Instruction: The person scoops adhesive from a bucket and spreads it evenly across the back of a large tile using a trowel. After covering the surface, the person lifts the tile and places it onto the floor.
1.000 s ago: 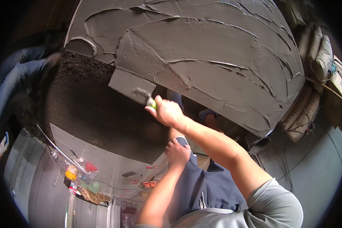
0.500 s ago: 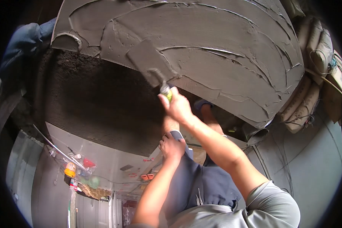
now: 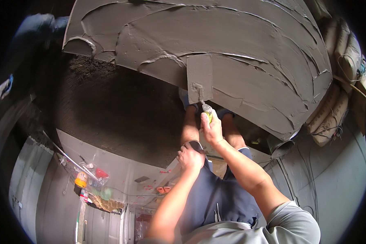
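Note:
My right hand (image 3: 210, 126) is closed round the yellow-green handle (image 3: 208, 113) of a trowel. The trowel's flat rectangular blade (image 3: 199, 71) lies against the lower edge of a large panel (image 3: 264, 89) coated in grey mortar with curved ridges, pointing away from me. My left hand (image 3: 191, 156) rests on my left knee, fingers curled over it and the dark shorts. My two feet show just under the panel's edge, partly hidden.
Dark rough ground (image 3: 118, 110) lies left of my legs. Stacked paper sacks (image 3: 329, 122) are at right, beside a grey pipe-like object (image 3: 281, 149). A pale board (image 3: 126, 158) holds a yellow tub (image 3: 81, 179) and small items. A co-worker's blue-clad limb (image 3: 34, 26) shows at upper left.
My right hand has moved rightward, turning the trowel from angled up-left to pointing straight away from me. The co-worker's blue-clad limbs at left have shifted upward. My left hand stays on my knee.

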Motion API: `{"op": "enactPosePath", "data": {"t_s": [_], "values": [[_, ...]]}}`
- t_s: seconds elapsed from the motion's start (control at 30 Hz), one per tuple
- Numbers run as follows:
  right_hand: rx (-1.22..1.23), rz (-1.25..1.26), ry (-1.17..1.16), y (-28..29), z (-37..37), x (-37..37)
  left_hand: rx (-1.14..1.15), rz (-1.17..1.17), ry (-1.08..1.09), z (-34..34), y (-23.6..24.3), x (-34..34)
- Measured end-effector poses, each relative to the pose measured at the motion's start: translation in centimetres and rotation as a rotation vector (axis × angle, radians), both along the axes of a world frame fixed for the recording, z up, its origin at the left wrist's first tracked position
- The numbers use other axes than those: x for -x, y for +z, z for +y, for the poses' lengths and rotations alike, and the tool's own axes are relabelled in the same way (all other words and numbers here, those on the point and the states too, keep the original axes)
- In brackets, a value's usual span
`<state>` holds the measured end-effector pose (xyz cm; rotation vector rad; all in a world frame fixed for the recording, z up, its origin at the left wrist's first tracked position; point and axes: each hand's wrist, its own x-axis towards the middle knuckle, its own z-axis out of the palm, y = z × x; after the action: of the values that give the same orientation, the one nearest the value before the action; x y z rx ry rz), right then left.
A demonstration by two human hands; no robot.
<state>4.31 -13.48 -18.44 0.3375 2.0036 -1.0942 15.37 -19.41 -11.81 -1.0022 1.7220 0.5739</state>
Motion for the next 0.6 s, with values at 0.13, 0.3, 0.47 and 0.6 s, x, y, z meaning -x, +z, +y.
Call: {"op": "enactPosePath", "data": {"t_s": [0.13,0.3,0.47,0.6], "values": [[0.05,0.067,0.055,-0.2,-6.7,-1.1,-0.06,0.028,0.198,-0.3,-0.5,-0.6],[0.152,0.08,0.187,-0.2,-17.4,-2.6,0.044,0.241,-0.016,0.7,-1.1,-4.2],[0.194,0.136,0.353,-0.9,-25.4,-2.0,0.016,0.194,0.053,-0.3,-0.9,-3.6],[0.25,0.152,0.516,-0.6,-27.7,0.1,-0.081,-0.015,0.084,-1.4,-0.1,-1.8]]}}
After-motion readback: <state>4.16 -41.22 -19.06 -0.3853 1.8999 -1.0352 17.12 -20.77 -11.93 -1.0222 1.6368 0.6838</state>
